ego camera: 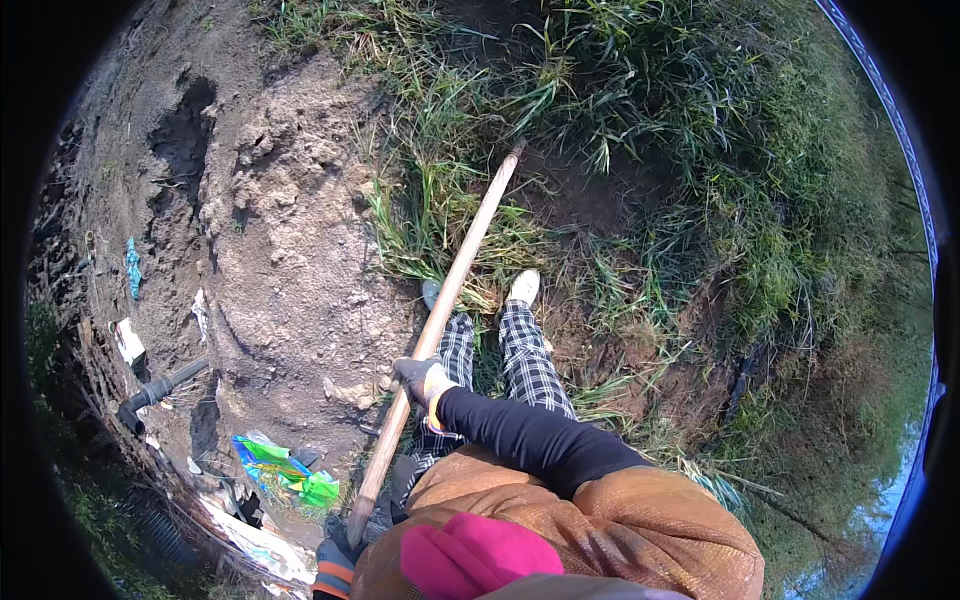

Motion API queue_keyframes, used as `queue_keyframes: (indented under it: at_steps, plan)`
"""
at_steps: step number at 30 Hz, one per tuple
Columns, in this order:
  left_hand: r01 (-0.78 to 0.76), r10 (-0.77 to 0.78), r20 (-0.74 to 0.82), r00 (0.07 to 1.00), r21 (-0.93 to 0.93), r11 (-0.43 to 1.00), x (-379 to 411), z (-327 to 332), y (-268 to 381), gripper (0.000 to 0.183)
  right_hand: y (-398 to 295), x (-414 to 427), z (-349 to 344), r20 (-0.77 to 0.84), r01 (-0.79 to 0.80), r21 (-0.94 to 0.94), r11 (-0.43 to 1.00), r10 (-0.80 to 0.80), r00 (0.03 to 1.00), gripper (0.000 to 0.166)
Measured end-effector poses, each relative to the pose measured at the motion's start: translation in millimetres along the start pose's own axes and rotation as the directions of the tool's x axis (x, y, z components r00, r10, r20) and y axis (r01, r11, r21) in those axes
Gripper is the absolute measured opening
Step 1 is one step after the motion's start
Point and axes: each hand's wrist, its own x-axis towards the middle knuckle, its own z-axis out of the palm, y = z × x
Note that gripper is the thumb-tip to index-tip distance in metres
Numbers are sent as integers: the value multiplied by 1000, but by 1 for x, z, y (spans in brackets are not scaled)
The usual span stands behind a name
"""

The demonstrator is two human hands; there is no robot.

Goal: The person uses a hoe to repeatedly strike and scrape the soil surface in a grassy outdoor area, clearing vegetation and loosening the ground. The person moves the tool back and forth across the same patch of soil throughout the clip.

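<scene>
A long wooden tool handle (pixel 461 259) slants across the view, from beside my body up to the grass ahead. At its far end the tool's head is hidden or too dark to make out among soil and grass. Midway along the shaft, my right hand (pixel 424 379) is closed around the wood, in a dark-palmed work glove with an orange edge. My left hand (pixel 339 544), gloved in grey with orange bands, grips the butt end low by my hip and is partly cut off. The shaft passes over one of my shoes and in front of my checked trousers (pixel 529 360).
Tall green grass (pixel 645 82) grows ahead and to the right, around a dark bare soil patch (pixel 600 195). A rough earth mound (pixel 300 247) rises on the left. Beyond it lie a black plastic pipe (pixel 165 386), a green plastic bag (pixel 289 469) and white scraps (pixel 255 536).
</scene>
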Motion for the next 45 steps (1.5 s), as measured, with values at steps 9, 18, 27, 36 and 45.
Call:
queue_keyframes:
  at_steps: [9, 18, 27, 36, 45]
  plan:
    - [-49, 45, -95, 994, -43, 998, 16, 45, -14, 30, -9, -5, -28, -199, -269, 197, 943, 307, 931, 18]
    - [-308, 159, -389, 907, -356, 883, 134, -1, 89, 29, -187, 9, -75, -198, 240, 406, 882, -171, 965, 42]
    - [-425, 314, -300, 901, -457, 781, 116, -79, 291, 46, -307, 81, -178, -577, 379, -108, 919, -369, 729, 28]
    - [-274, 334, 97, 938, -385, 881, 58, 95, -3, 41, -12, 0, -59, -446, -218, -81, 973, 160, 881, 28]
    - [-53, 54, 8, 999, -57, 997, 15, 78, -8, 41, -16, 14, -77, -125, -225, 582, 782, 360, 925, 10]
